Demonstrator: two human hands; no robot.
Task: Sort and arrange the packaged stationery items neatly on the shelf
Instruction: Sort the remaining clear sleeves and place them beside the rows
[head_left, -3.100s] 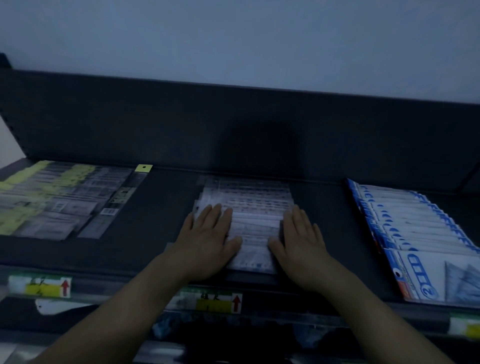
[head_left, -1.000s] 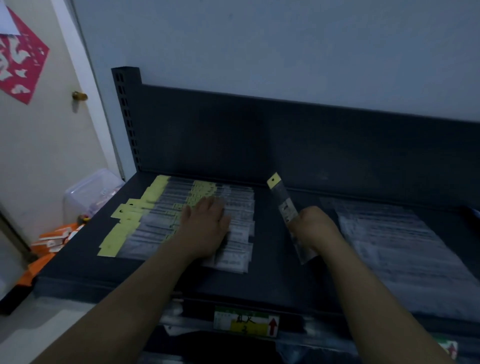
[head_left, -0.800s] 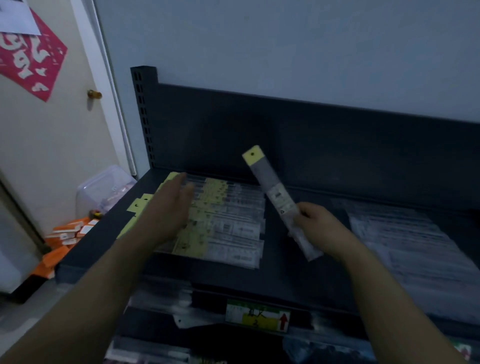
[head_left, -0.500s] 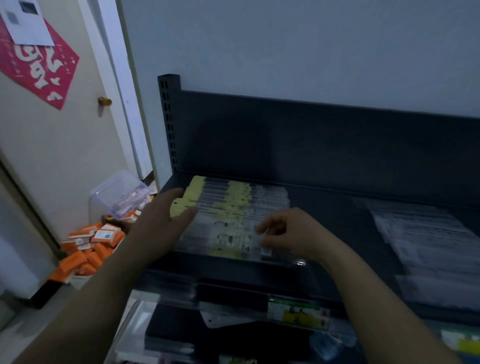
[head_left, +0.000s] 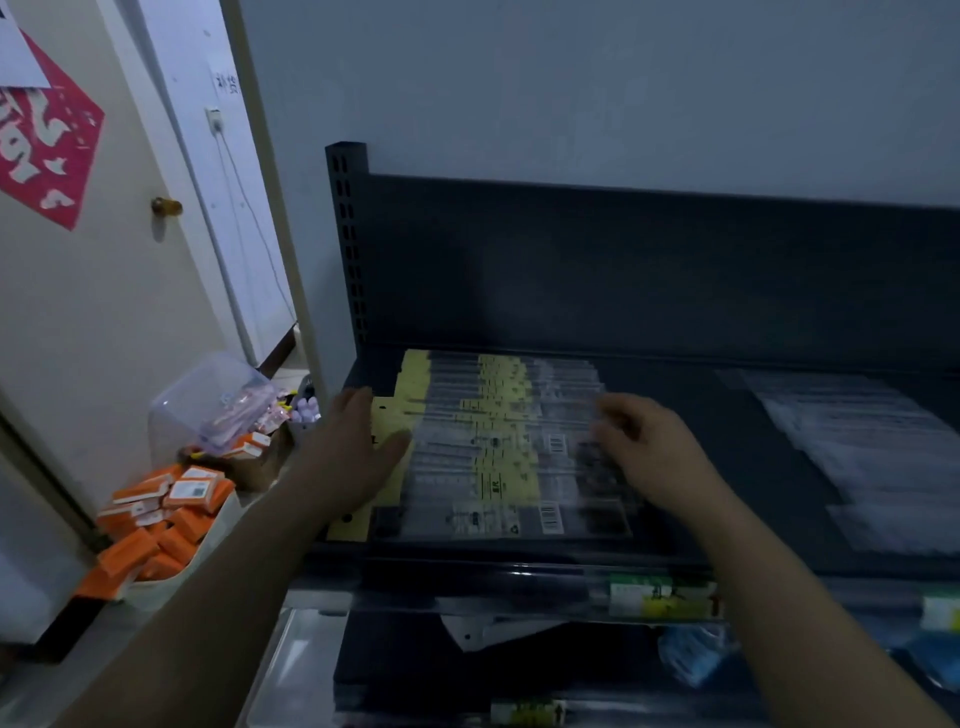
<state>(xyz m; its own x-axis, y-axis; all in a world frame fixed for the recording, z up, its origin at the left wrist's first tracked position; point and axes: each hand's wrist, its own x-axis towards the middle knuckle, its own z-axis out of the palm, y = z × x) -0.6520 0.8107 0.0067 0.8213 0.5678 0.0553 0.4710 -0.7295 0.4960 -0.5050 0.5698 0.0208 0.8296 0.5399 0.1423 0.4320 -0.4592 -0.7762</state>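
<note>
Head view:
- Left hand (head_left: 353, 457): fingers straight and together, thumb spread. The palm side is set against the yellow header ends of the row of packaged stationery packets (head_left: 493, 447). It grips nothing.
- Right hand (head_left: 654, 452): fingers bent downward, tips over the clear right-hand ends of the same row. Motion blur hides the fingertips, so I cannot tell whether they pinch a packet or only rest on them.
- The row lies flat on the left part of the dark metal shelf (head_left: 701, 467). The packets overlap front to back, with yellow headers to the left and barcodes towards the right.
- Edges: the headers sit close to the shelf's left edge, just below the slotted upright post (head_left: 345, 249). The nearest packet lies just behind the front lip. The farthest is near the back panel (head_left: 623, 270).
- Open room: a bare strip of shelf separates the row from a second group of clear packets (head_left: 857, 447) on the right. The right forearm crosses the front of this strip.
- A price label strip (head_left: 660, 597) runs along the front lip.
- Left of the shelf, at floor level, are orange boxes (head_left: 161, 519) and a clear plastic tub (head_left: 208, 405), beside a door with a knob (head_left: 166, 206).
</note>
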